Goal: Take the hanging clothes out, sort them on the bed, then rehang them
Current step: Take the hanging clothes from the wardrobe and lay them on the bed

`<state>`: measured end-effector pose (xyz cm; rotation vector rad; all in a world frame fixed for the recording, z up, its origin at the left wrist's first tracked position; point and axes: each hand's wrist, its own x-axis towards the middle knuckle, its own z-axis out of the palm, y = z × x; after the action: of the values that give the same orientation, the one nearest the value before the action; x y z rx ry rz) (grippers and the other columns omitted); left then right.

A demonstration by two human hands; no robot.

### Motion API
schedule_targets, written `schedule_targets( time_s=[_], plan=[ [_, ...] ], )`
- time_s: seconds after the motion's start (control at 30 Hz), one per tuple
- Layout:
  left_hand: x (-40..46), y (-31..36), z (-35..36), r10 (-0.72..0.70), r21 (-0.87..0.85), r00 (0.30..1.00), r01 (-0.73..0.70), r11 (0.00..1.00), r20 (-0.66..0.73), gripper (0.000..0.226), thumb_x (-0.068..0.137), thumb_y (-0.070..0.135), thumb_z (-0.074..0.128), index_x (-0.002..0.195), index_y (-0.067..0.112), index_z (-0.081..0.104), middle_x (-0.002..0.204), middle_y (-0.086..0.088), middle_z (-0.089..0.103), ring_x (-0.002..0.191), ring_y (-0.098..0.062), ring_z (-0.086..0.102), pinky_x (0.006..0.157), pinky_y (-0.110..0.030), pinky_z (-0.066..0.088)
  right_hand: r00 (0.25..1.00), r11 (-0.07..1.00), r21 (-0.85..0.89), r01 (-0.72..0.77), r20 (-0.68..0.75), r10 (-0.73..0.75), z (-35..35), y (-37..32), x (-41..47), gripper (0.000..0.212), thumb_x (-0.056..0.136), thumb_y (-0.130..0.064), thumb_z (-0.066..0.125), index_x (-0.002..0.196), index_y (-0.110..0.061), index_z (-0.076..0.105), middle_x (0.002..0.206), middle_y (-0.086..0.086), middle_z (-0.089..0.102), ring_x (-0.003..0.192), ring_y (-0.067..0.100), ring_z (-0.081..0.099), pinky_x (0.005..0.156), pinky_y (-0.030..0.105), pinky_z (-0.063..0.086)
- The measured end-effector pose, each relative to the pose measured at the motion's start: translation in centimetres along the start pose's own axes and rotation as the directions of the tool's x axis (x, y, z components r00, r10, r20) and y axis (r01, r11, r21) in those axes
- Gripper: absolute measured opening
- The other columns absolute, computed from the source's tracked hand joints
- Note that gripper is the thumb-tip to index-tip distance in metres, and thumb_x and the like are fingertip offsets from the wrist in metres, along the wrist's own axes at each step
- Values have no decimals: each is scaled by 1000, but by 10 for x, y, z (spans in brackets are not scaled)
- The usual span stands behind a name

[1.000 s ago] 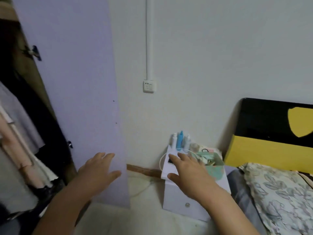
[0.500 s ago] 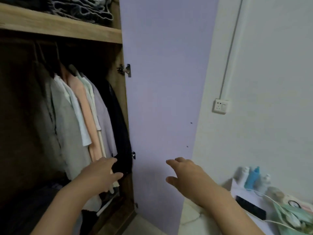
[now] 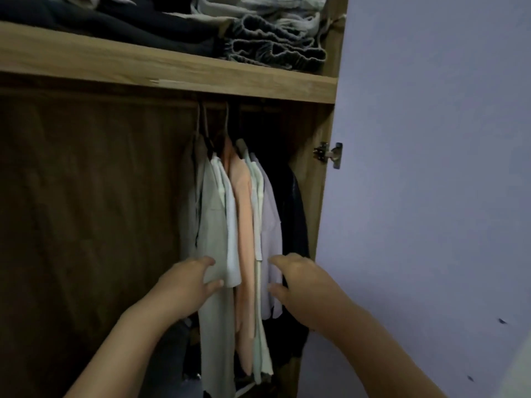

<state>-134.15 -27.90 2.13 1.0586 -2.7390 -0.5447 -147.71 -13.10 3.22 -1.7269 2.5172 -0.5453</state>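
Several shirts hang close together on hangers from a rail inside the open wardrobe: a pale grey-green shirt, a peach one, a lilac one and a dark garment at the right. My left hand reaches to the left side of the bunch, its fingers loosely spread against the grey-green shirt. On the right side of the bunch is my right hand, fingers and thumb apart at the lilac shirt. Neither hand visibly grips cloth. The bed is out of view.
A wooden shelf above the rail carries folded dark and grey clothes. The lilac wardrobe door stands open at the right, with a metal hinge. The wardrobe's left part is dark, with a brown back panel.
The view has swung left from the bedside table and bed to the wardrobe's inside. Both hands have moved forward to the two sides of the hanging shirts.
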Motion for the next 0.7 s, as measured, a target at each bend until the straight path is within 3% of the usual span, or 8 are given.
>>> schedule_targets(
  time_s=[0.27,0.57,0.7],
  plan=[
    [46,-23,-32,-65,2,989,66,998,-131,55,93,38,50,142,21,32,143,-3,39,127,-17,42,101,-27,38,979,968,187,170,-143,-144,-5,-34,81,54,96,-29,47,146,-25,27,142,-2,41,129,15,40,105,30,36],
    [112,-74,-80,70,-14,983,-74,997,-171,56,93,40,49,143,25,29,146,0,35,130,-15,39,104,-25,36,952,903,385,193,-297,-77,8,-71,184,64,95,-24,50,149,-27,16,153,-10,24,140,6,22,110,19,18],
    [137,-101,-100,121,-45,970,-133,990,-210,56,93,39,49,143,26,28,145,2,35,130,-12,39,104,-21,34,935,891,420,172,-355,-13,20,-83,228,70,93,-20,51,150,-27,13,155,-9,20,141,6,19,118,27,18]
  ],
)
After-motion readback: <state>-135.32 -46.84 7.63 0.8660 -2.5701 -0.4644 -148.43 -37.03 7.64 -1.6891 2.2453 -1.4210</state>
